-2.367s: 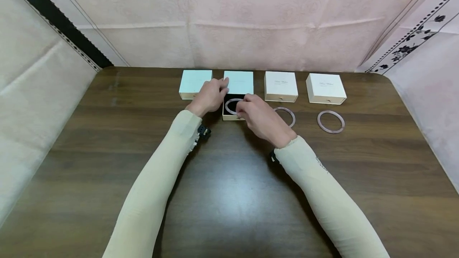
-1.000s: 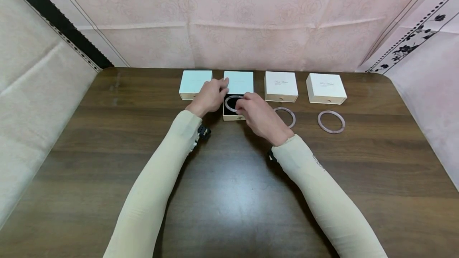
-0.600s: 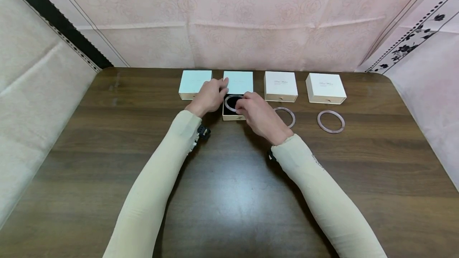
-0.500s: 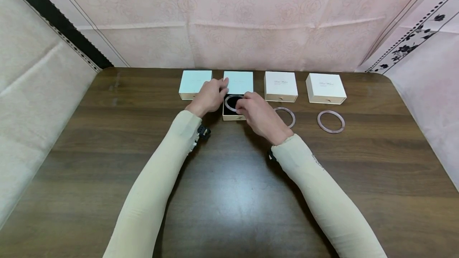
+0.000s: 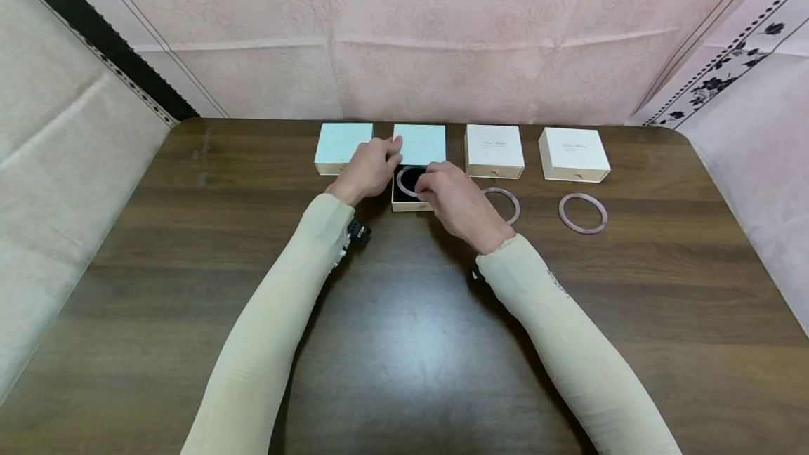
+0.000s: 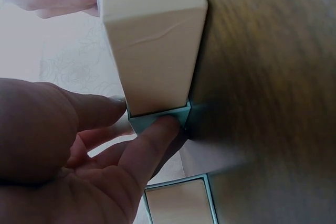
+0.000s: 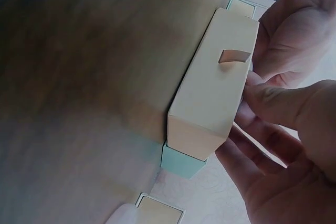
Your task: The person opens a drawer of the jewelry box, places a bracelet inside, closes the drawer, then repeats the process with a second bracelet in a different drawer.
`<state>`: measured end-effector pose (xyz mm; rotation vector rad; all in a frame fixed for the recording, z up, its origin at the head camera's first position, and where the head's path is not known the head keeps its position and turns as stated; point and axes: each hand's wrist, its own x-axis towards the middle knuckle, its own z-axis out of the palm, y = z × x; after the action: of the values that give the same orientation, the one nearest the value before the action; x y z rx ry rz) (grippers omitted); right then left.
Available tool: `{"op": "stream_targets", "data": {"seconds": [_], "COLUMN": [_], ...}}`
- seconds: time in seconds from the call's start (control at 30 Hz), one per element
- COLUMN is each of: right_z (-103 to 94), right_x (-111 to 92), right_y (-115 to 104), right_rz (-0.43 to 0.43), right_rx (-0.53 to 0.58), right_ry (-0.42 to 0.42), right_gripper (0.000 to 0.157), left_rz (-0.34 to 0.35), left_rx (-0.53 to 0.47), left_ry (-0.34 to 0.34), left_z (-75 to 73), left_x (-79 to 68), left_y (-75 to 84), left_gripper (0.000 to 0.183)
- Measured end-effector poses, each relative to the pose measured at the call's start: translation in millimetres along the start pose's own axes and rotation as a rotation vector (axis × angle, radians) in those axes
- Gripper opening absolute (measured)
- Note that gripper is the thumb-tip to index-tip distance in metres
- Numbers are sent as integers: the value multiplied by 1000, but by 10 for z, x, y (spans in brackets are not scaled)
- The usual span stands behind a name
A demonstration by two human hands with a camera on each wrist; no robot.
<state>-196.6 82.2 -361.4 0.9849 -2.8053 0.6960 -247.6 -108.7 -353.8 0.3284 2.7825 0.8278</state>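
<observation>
A teal jewelry box stands at the back of the table with its cream drawer pulled out toward me. Inside, on the dark lining, lies a pale lilac bangle. My left hand grips the box's teal sleeve, thumb above and fingers along the side. With thumb and fingers, my right hand pinches the bangle's right part, which it hides. The right wrist view shows a small pull tab on the drawer front.
Another teal box stands to the left, and two white boxes, one nearer and one farther, to the right. One bangle lies partly behind my right hand; another bangle lies farther right. A pink cloth hangs behind.
My right wrist has shifted slightly to the left since the earliest frame. Both hands keep their hold on the box and the bangle.
</observation>
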Motion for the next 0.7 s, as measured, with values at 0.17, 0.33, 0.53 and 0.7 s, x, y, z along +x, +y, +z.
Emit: {"op": "stream_targets", "data": {"seconds": [0.17,0.33,0.53,0.7], "right_z": [-12,-7,-1,9], "right_x": [11,25,46,64], "right_y": [-27,-32,-48,-59], "right_rz": [25,25,38,46], "right_rx": [15,13,-10,-15], "right_ry": [-12,-13,-37,-52], "right_gripper": [15,15,16,16], "left_rz": [-10,-14,-2,-1], "left_rx": [0,-3,4,7], "left_ry": [-6,-9,1,-5], "left_z": [0,0,5,5], "left_x": [-4,-6,-3,3], "left_y": [2,1,-8,-5], "left_gripper": [49,49,48,48]}}
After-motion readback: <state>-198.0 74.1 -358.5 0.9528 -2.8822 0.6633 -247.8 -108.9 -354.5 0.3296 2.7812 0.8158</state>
